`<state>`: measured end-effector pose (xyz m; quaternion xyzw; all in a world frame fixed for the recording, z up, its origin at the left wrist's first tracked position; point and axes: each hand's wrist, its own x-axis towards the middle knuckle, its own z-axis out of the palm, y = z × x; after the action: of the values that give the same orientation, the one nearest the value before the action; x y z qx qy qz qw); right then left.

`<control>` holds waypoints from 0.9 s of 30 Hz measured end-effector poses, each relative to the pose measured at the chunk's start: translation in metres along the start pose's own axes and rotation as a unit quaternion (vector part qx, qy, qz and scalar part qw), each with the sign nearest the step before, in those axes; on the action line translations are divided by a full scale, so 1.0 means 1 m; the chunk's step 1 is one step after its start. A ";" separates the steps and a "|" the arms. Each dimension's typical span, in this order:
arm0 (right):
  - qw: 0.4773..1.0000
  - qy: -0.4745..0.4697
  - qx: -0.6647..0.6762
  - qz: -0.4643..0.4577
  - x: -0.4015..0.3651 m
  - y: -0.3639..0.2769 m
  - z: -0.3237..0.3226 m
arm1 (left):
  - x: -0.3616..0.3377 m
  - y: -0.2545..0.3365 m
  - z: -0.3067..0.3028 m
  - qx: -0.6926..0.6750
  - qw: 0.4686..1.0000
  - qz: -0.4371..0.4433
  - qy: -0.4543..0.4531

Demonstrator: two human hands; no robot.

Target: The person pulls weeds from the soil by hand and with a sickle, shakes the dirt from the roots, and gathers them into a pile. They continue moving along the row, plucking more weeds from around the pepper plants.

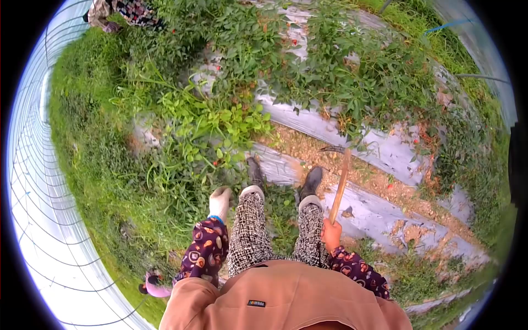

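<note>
A right hand (331,234) clenches a hoe (342,187) at centre; the left hand's (220,202) grip is unclear. Soil (294,143) shows mid-frame; plants (165,184) crowd the left.

The single view is head-mounted, facing forward and steeply downward. The wearer's brown top (297,294) fills the near lower edge; boots (312,181) lie mid-frame, plant rows (357,82) beyond. Its wide, round field curves at the edges.
</note>
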<state>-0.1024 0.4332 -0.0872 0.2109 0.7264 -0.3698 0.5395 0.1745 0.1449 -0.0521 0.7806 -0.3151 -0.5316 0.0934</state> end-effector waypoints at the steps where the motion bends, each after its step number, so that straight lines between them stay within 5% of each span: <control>1: 1.000 -0.010 -0.013 -0.008 0.002 -0.003 0.009 | 0.008 -0.003 0.010 -0.046 0.999 -0.017 -0.016; 7: 0.998 -0.025 -0.058 -0.003 -0.002 -0.018 0.066 | 0.009 -0.032 0.043 0.059 0.982 0.005 -0.178; 9: 0.997 -0.029 -0.069 -0.027 0.001 -0.023 0.092 | 0.010 -0.037 0.036 0.100 0.978 0.056 -0.176; 15: 0.988 -0.032 -0.128 -0.078 -0.010 -0.034 0.159 | 0.054 -0.034 -0.011 -0.059 0.986 -0.036 -0.150; 18: 0.964 0.031 -0.159 -0.209 -0.027 0.002 0.180 | 0.094 -0.044 -0.035 -0.051 0.991 -0.049 -0.110; 22: 0.991 -0.044 -0.113 -0.056 -0.010 0.025 0.188 | 0.141 -0.045 -0.036 -0.044 0.992 -0.016 -0.115; 24: 0.992 -0.040 -0.108 -0.045 0.016 -0.006 0.203 | 0.148 -0.026 -0.024 -0.010 0.980 -0.044 -0.191; 27: 0.995 -0.024 -0.085 -0.036 0.061 -0.035 0.237 | 0.187 -0.062 0.015 0.079 0.962 0.026 -0.262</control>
<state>0.0016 0.2238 -0.1680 0.1290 0.7495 -0.3306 0.5589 0.2295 0.0855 -0.2327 0.6109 -0.3894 -0.6881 -0.0407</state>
